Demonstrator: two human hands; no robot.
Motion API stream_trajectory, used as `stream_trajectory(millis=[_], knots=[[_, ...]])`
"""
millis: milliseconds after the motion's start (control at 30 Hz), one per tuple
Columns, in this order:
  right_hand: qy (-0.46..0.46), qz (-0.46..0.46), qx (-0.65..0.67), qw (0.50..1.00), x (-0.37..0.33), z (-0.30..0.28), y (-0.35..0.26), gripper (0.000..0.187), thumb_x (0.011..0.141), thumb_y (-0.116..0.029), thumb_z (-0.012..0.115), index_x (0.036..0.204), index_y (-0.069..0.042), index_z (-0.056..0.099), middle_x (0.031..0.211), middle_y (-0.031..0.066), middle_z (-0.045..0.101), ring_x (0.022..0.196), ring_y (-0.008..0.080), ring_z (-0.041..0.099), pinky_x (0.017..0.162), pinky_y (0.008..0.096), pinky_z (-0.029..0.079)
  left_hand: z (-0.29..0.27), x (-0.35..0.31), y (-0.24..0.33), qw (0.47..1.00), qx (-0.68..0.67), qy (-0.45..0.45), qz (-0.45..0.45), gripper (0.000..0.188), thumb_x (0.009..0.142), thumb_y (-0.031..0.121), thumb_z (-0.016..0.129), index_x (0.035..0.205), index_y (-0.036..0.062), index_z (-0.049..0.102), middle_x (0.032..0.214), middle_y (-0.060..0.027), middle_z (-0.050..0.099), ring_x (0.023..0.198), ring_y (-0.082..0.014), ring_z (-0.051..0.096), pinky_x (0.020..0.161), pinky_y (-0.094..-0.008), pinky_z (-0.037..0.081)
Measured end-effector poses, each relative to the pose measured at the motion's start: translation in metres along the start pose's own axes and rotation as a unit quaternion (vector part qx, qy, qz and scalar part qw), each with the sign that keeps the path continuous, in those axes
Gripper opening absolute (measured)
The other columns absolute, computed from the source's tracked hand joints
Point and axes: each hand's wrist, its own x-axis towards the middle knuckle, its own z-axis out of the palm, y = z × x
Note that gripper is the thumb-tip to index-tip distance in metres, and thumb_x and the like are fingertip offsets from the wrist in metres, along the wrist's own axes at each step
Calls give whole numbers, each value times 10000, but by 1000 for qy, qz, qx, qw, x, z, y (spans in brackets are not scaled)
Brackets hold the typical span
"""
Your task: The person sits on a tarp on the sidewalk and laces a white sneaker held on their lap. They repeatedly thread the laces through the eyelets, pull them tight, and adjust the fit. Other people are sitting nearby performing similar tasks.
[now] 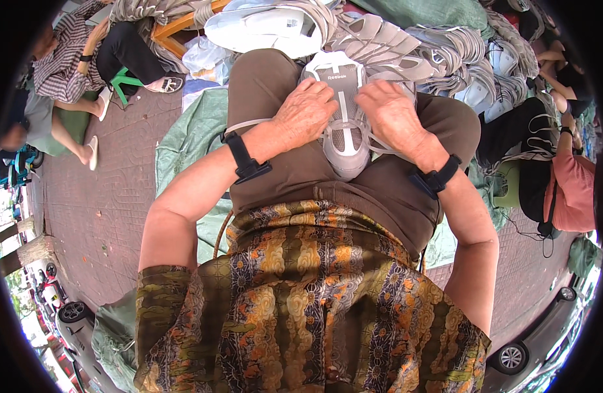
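A grey mesh shoe upper (345, 145) with white trim lies on my lap, its rounded toe toward me and its tongue pointing away. A pale shoelace (382, 148) crosses its front, with strands running out on both sides. My left hand (306, 110) is closed at the upper's left edge, fingers curled on it. Across from it, my right hand (392, 110) has its fingers bent and pinched at the right edge. What its fingertips hold is hidden. Another strand of lace passes beside my left wrist.
Stacked shoe uppers (446, 49) lie in bundles beyond my knees, beside a clear plastic bag (206, 57). Green sheeting (183, 154) spreads under me on the paved ground (105, 196). People sit at left and right. Parked cars (511, 355) stand behind.
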Motion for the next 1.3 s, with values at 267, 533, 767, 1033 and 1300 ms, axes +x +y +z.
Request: stream_trajectory(millis=[267, 533, 767, 1033, 1300], knots=[[-90, -167, -87, 978, 17, 24, 13, 164, 722, -124, 572, 856, -62, 642, 852, 59, 529, 951, 208, 526, 952, 351, 374, 6, 12, -10, 989, -35, -142, 14, 214, 684, 221, 706, 790, 40, 667, 858, -82, 563, 925, -224, 527, 862, -344, 389], [-159, -175, -69, 969, 19, 26, 17, 115, 738, -115, 565, 798, -50, 639, 840, 69, 570, 894, 215, 559, 803, 323, 454, 11, 20, -14, 977, -33, -208, 42, 146, 661, 154, 679, 756, 43, 668, 786, -110, 621, 822, -285, 578, 759, -396, 442], [-150, -191, -63, 968, 19, 26, 20, 111, 736, -109, 563, 804, -42, 620, 794, 88, 596, 848, 235, 585, 804, 330, 458, 21, 15, -10, 986, -29, -162, 37, 163, 629, 163, 739, 701, 33, 674, 763, -85, 641, 825, -232, 594, 783, -333, 413], [-143, -187, -62, 970, 16, 21, 21, 86, 735, -117, 576, 777, -50, 610, 801, 78, 577, 851, 233, 586, 777, 331, 473, 26, 7, -7, 993, -22, -97, 64, 48, 662, 86, 643, 659, 40, 656, 720, -91, 609, 767, -217, 565, 749, -331, 405], [-161, -175, -78, 968, 16, 28, 23, 77, 723, -133, 570, 700, -81, 622, 792, 72, 574, 857, 225, 576, 786, 327, 446, 30, 5, -12, 995, -32, -45, 86, 75, 681, 93, 604, 638, 44, 639, 716, -90, 591, 775, -214, 550, 735, -331, 401]])
